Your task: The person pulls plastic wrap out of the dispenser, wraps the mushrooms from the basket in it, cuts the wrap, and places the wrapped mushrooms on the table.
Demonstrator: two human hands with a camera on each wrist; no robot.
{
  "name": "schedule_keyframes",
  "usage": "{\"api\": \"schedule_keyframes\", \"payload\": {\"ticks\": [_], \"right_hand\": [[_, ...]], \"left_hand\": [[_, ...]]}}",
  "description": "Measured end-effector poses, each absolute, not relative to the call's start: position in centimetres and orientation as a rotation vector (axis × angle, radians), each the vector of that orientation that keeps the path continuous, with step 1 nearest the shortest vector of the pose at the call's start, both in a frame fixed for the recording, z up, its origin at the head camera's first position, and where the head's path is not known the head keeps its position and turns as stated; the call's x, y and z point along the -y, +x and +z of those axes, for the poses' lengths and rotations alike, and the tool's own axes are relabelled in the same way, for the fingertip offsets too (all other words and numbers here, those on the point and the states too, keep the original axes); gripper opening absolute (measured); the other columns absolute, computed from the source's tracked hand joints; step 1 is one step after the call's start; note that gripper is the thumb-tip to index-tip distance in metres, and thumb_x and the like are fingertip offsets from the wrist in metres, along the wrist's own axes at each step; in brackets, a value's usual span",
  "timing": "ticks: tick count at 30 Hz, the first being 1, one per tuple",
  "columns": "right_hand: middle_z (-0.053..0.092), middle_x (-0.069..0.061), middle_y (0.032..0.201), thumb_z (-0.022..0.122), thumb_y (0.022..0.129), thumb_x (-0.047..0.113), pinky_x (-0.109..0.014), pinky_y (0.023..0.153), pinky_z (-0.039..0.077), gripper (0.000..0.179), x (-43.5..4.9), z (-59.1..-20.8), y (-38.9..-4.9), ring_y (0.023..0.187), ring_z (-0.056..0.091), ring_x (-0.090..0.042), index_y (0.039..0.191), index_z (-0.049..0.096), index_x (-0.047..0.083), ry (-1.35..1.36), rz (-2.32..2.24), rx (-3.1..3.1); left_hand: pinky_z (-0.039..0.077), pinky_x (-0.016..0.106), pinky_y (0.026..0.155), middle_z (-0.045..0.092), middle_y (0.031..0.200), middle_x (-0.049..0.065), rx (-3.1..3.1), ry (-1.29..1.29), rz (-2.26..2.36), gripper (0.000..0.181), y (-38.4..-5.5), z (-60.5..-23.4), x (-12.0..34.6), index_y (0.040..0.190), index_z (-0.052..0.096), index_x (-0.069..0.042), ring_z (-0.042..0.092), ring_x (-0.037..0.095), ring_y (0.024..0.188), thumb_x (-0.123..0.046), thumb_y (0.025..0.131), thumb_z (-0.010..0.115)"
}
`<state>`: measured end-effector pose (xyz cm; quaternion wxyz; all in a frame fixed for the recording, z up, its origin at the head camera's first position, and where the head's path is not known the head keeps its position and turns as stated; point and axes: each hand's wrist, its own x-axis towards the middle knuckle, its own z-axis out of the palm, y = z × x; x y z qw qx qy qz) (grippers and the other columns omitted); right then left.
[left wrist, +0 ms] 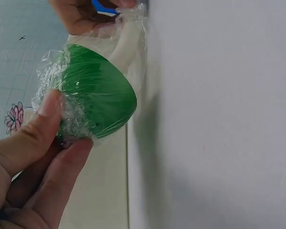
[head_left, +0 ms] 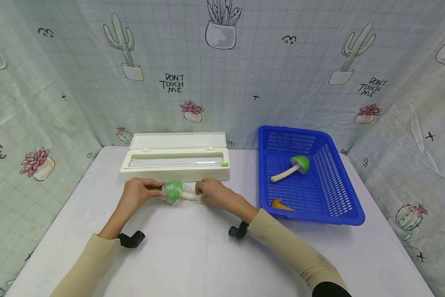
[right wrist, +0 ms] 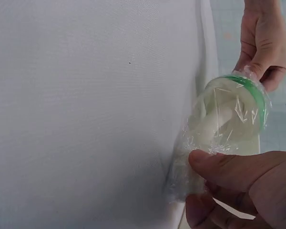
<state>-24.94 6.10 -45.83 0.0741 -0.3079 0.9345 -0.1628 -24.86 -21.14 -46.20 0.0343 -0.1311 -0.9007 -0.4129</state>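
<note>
A toy mushroom with a green cap [head_left: 173, 190] and a pale stem is wrapped in clear plastic film [right wrist: 224, 102]. My left hand [head_left: 140, 193] pinches the bunched film at the top of the cap between thumb and fingers. On the other side, my right hand [head_left: 216, 192] pinches the film around the stem end. In the left wrist view the film lies crumpled beside the left thumb [left wrist: 48, 107]. Right behind the hands is a white film dispenser box [head_left: 174, 171], its lid raised, with a green slider [head_left: 224, 164] at its right end.
To the right stands a blue plastic basket [head_left: 341, 189]. In it lie another green-capped mushroom [head_left: 299, 164] and a small orange-yellow object [head_left: 280, 205], partly hidden by the rim. A patterned curtain [head_left: 230, 90] hangs behind and beside the white table [head_left: 192, 264].
</note>
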Motion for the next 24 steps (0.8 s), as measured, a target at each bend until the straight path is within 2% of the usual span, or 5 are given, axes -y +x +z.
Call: {"api": "schedule_keyframes", "payload": {"ticks": [4,8,14,20,24], "right_hand": [[0.068,-0.004,0.105,0.077,0.089,0.003,-0.023,0.086,0.052,0.019,-6.5,-45.8,-25.0,0.100,0.063,-0.017,0.106,0.069,0.007,-0.909,-0.577,-2.799],[0.069,-0.008,0.111,0.069,0.096,0.002,-0.028,0.090,0.053,0.016,-6.8,-45.6,-25.0,0.107,0.064,-0.021,0.112,0.068,0.004,-0.865,-0.708,-2.792],[0.067,-0.011,0.119,0.062,0.101,0.005,-0.033,0.095,0.052,0.018,-6.9,-44.8,-24.8,0.116,0.062,-0.026,0.119,0.066,0.004,-0.963,-0.745,-2.854],[0.065,-0.009,0.128,0.063,0.102,0.012,-0.037,0.102,0.050,0.024,-7.2,-43.3,-24.3,0.124,0.059,-0.026,0.126,0.066,0.008,-1.152,-0.700,-2.923],[0.066,-0.008,0.128,0.064,0.101,0.012,-0.036,0.102,0.049,0.025,-7.5,-42.8,-24.2,0.124,0.059,-0.026,0.126,0.066,0.008,-1.206,-0.651,-2.935]], "left_hand": [[0.055,0.019,0.069,0.078,0.100,0.008,2.766,-0.349,-1.390,0.039,-24.7,-46.2,21.3,0.107,0.080,-0.005,0.073,0.012,0.088,-0.026,0.076,0.090],[0.059,0.026,0.080,0.073,0.116,0.016,2.757,-0.279,-1.760,0.050,-24.6,-46.5,22.0,0.125,0.069,0.000,0.073,0.013,0.092,-0.026,0.085,0.085],[0.056,0.025,0.088,0.062,0.134,0.018,2.744,-0.328,-1.835,0.060,-23.5,-46.8,23.4,0.141,0.059,-0.007,0.068,0.008,0.107,-0.032,0.090,0.079],[0.055,0.020,0.086,0.068,0.129,0.003,2.693,-0.284,-1.789,0.053,-21.8,-45.8,25.6,0.136,0.065,-0.008,0.068,0.002,0.105,-0.033,0.091,0.078],[0.052,0.013,0.085,0.064,0.128,-0.009,2.688,-0.239,-1.717,0.054,-21.0,-44.6,27.9,0.138,0.062,-0.008,0.066,-0.004,0.104,-0.034,0.093,0.076]]}}
